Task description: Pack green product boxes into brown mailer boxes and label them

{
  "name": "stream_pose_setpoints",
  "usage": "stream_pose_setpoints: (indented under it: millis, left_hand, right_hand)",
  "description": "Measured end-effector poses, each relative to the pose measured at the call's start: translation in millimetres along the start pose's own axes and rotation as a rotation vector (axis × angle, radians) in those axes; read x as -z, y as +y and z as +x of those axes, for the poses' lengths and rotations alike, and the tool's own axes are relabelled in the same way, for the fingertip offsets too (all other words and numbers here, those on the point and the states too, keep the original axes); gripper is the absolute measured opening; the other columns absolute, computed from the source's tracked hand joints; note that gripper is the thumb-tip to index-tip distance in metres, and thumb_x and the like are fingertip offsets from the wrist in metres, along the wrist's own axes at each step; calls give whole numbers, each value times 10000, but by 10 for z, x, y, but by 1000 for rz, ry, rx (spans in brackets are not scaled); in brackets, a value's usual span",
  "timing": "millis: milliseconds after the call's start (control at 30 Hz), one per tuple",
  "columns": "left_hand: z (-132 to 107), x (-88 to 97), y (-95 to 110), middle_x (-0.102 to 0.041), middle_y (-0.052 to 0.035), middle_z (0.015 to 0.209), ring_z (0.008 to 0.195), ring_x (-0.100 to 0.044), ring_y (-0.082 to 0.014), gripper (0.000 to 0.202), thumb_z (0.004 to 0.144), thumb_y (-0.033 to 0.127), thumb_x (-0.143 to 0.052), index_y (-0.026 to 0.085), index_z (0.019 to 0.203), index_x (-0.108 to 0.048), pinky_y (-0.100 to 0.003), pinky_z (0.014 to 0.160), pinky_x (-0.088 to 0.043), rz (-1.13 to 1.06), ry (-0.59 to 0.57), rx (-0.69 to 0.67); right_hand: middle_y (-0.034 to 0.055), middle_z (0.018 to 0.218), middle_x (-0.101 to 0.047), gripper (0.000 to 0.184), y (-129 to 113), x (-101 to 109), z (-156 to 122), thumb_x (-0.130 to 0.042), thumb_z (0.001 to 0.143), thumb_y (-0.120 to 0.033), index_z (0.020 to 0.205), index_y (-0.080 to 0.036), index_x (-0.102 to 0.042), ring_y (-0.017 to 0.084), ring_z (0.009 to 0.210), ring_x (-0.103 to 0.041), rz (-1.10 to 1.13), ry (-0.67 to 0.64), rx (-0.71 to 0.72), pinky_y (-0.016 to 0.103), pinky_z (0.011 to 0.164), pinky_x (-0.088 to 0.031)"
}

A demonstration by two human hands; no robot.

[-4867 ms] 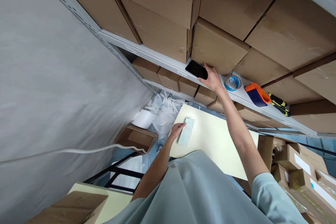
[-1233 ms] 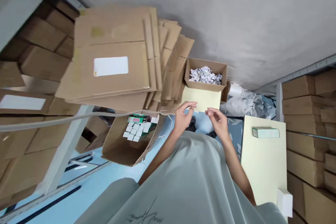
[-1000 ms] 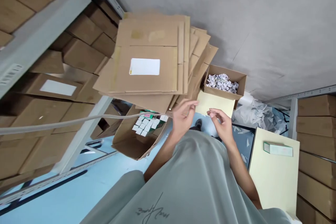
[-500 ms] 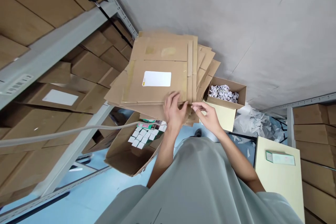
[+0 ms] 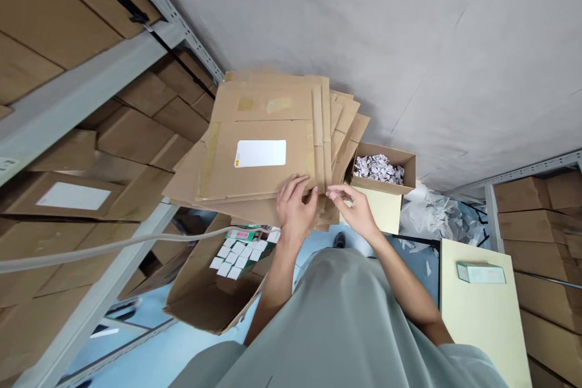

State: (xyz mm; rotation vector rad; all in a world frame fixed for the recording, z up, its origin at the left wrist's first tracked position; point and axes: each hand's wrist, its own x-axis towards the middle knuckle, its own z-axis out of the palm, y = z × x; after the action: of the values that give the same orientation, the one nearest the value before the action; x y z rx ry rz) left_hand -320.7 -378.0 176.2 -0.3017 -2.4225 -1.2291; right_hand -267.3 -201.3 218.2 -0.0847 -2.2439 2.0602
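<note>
A stack of flattened cardboard boxes (image 5: 264, 185) lies before me; the top one bears a white label (image 5: 260, 153) and strips of brown tape. My left hand (image 5: 295, 209) rests on the near edge of the top flattened box, fingers slightly bent and thumb held apart. At the near right corner of the stack is my right hand (image 5: 352, 206), its thumb and forefinger pinched together by the cardboard edge. Whatever may be between those fingertips is too small to make out.
Below the stack, an open carton (image 5: 200, 291) holds several small white-ended boxes (image 5: 236, 257). A grey cable (image 5: 136, 242) crosses from the left. At right are a carton of crumpled paper (image 5: 379, 170), a pale yellow surface (image 5: 477, 321) with a green-white box (image 5: 481, 273), and loaded shelving.
My view has shifted, so the surroundings sit lower and further left in the picture. Both hands stay at the near edge of the cardboard stack, with only slight finger movement.
</note>
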Motion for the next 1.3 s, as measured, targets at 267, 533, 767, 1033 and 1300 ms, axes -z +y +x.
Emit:
stream_pose_setpoints:
  millis: [267,533,767,1033,1300]
  left_hand:
    - [7,44,149,-844,-96,1217,1222,-789,-271,212,1036,275,-695,244,1203,-822,-412,1166,-588,-11,91,0]
    - [33,92,182,-833,-124,1200,1104,-807,-233,282,1099,331,-599,207,1276,-780,-376,1035,-651,41,195,38]
    - [139,248,226,-813,-146,1126,979,-825,-207,364,1089,392,-604,138,1331,-696,-335,835,-676,5,451,58]
    - [153,110,1245,-787,-65,1019,858,-802,-177,308,1044,342,-746,190,1300,-667,-299,736,-651,-389,487,-197]
    - [-173,-719,2396,-807,-53,1013,869,-801,-168,293,1059,352,-739,189,1297,-686,-299,784,-657,-745,-98,-225]
  right_hand:
    - [81,1134,-887,355,83,139,-84,-752,1019,-569,1162,-256,-836,266,1097,-846,2,63,-64,399,1012,-669]
    - [89,1126,-891,386,104,129,-148,-753,1011,-598,1162,-252,-833,276,1092,-848,34,52,-79,416,1018,-668]
    - [99,1121,-887,490,116,176,-159,-770,978,-697,1166,-249,-831,301,1107,-841,94,71,-100,456,1041,-654]
    - [120,1208,-858,568,2,704,-460,-774,986,-727,1300,-254,-771,280,1034,-835,191,378,-41,461,1000,-672]
    - [155,1478,-755,686,90,1794,-1660,-761,998,-723,1523,-297,-647,286,1114,-822,159,1089,29,445,945,-683]
